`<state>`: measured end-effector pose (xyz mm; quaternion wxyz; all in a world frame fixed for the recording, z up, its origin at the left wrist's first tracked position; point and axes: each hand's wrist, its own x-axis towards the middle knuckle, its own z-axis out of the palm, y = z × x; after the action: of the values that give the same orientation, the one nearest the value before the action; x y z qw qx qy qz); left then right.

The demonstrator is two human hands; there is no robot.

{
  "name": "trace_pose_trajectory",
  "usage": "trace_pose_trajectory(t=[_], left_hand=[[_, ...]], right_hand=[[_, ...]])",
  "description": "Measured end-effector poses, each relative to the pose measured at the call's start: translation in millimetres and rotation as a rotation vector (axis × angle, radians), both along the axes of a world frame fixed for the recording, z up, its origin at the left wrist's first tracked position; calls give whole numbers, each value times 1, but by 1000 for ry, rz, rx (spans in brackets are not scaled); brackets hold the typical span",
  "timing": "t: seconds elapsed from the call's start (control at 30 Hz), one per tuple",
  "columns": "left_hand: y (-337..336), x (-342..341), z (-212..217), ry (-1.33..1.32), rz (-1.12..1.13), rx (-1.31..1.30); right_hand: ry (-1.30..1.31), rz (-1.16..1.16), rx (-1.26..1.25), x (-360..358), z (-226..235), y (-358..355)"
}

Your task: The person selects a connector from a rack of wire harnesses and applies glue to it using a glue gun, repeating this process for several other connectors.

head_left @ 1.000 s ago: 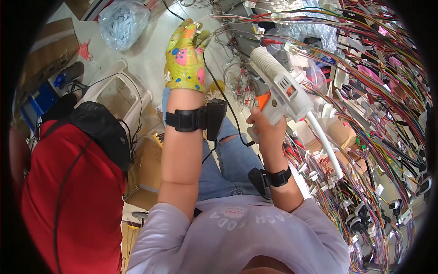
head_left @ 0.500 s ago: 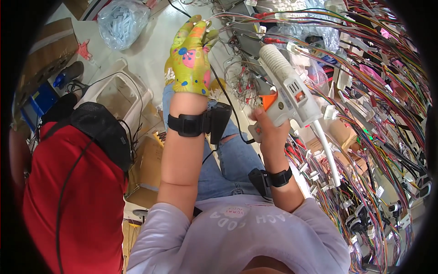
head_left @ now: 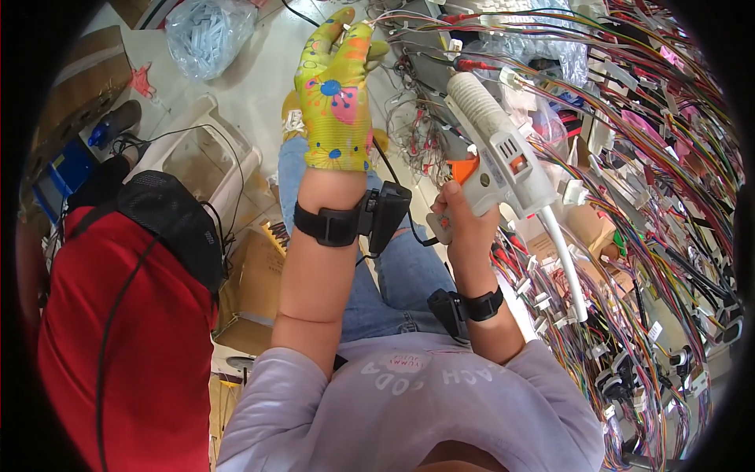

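My left hand [head_left: 336, 98], in a yellow-green glove with a flower pattern, is stretched far forward. Its thumb and fingers pinch the end of a thin wire [head_left: 381, 17] that runs in from the harness bundle on the right; the tip between the fingers is mostly hidden. My bare right hand [head_left: 470, 228] grips a white hot glue gun [head_left: 511, 161] by its handle, with the thumb just below the orange trigger [head_left: 462, 170]. A white glue stick [head_left: 566, 263] sticks out from the back of the gun. The nozzle end points away from me, below the wires.
Dense bundles of coloured wires [head_left: 653, 259] with white connectors fill the right side. A clear bag of white parts [head_left: 208, 39] lies at the far left, near a white plastic stool [head_left: 244, 169]. Closer on the left are a person's red clothing [head_left: 126, 338] and a cardboard box [head_left: 255, 287].
My left hand has shifted slightly forward and right and turned a little, still pinching the wire. My right hand and the glue gun have hardly moved.
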<state>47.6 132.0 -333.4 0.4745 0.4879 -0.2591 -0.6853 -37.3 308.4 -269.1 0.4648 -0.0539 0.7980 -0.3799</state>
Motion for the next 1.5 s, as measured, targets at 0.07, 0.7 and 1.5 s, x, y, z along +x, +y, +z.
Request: trace_pose_trajectory(t=[0.07,0.7,1.5], left_hand=[[-3,0,-5,46,30,30],[27,5,-56,259,-326,269],[40,-20,-60,248,-316,221]], right_hand=[[-19,-25,-22,3,4,-3],[-120,179,-309,-5,0,7],[-110,108,-308,-5,-15,15]])
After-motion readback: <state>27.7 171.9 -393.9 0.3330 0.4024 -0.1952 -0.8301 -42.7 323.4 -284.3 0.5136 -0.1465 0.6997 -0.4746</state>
